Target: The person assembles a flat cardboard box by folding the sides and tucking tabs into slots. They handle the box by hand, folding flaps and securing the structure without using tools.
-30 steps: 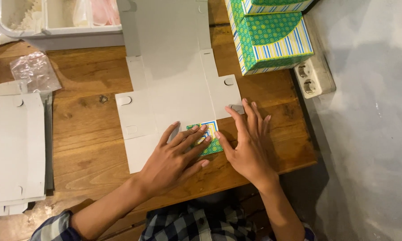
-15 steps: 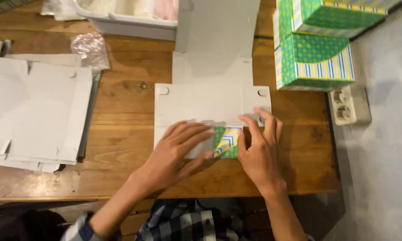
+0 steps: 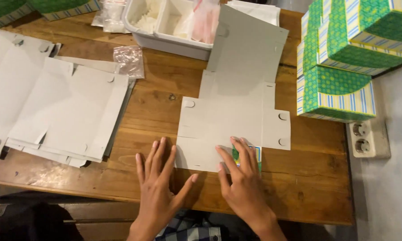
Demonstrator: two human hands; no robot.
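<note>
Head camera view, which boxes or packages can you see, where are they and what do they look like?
Flat box blank: table centre, grey, unfolded; right hand presses its green flap.
Left hand: flat beside it.
Finished boxes: stacked far right, green with striped edges.
Blank stack: left, grey sheets.
Plastic bag: clear, near tray.

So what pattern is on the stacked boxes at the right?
Green with blue, yellow and white striped edges, head view.

White box blank [image 3: 227,120], green-patterned folded flap [image 3: 256,154]

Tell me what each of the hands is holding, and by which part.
Nothing is gripped. The right hand presses flat on the near edge of the flat white cardboard box blank, over its folded green-patterned flap; the left hand lies flat beside it.
</note>
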